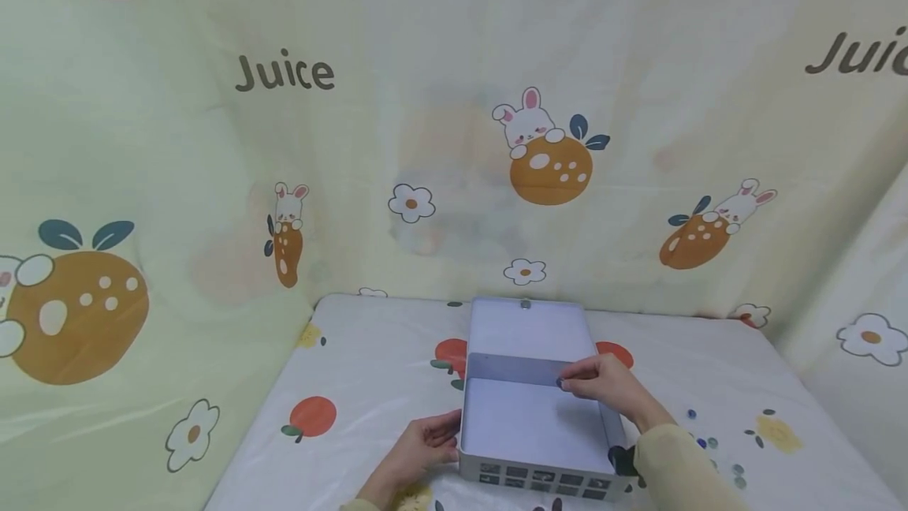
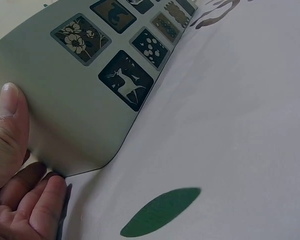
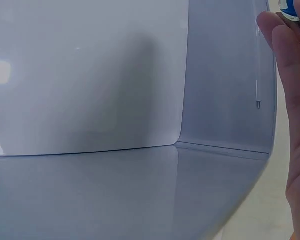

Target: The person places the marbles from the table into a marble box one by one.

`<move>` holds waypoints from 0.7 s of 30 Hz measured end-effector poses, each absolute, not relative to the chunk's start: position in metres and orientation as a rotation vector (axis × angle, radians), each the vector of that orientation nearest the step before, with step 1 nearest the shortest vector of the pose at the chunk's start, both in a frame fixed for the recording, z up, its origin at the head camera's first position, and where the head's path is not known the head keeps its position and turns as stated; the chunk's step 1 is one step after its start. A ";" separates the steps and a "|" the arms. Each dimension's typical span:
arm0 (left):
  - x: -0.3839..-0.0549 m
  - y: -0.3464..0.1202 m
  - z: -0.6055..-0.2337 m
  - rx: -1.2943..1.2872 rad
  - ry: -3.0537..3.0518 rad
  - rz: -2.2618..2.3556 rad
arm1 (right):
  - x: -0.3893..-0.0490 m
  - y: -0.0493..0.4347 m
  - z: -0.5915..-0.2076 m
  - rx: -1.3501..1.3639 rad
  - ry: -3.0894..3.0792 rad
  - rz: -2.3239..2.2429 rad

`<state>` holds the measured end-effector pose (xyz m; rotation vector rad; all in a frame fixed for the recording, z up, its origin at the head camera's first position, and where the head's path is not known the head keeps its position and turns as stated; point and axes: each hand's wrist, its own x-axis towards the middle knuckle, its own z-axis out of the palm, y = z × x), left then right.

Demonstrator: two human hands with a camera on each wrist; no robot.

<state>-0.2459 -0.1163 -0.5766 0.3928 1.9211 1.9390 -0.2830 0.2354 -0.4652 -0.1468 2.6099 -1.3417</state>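
Note:
A pale metal box (image 1: 535, 424) with its hinged lid (image 1: 528, 330) laid back stands on the table; the head view shows its floor bare. My left hand (image 1: 426, 444) rests against the box's left side, low near the front corner. In the left wrist view, the thumb lies along the outer wall (image 2: 55, 110), with the other fingers by the bottom edge. My right hand (image 1: 603, 385) is above the box's right part. Thumb and fingers pinch a small blue glass marble (image 3: 290, 9), mostly hidden and cut off by the right wrist view's edge.
Several small blue and clear glass marbles (image 1: 712, 443) lie on the patterned tablecloth (image 1: 369, 369) to the right of the box. Small printed pictures (image 1: 542, 476) cover the box's front wall. A patterned curtain (image 1: 426, 124) hangs behind the table and at its sides.

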 end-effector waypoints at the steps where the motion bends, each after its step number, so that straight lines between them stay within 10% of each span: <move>1: -0.246 -0.116 -0.577 0.391 1.922 1.938 | -0.283 0.236 -0.465 -0.150 2.612 -1.340; 21: -0.248 -0.117 -0.581 0.398 1.923 1.930 | -0.263 0.313 -0.459 -0.180 2.546 -1.548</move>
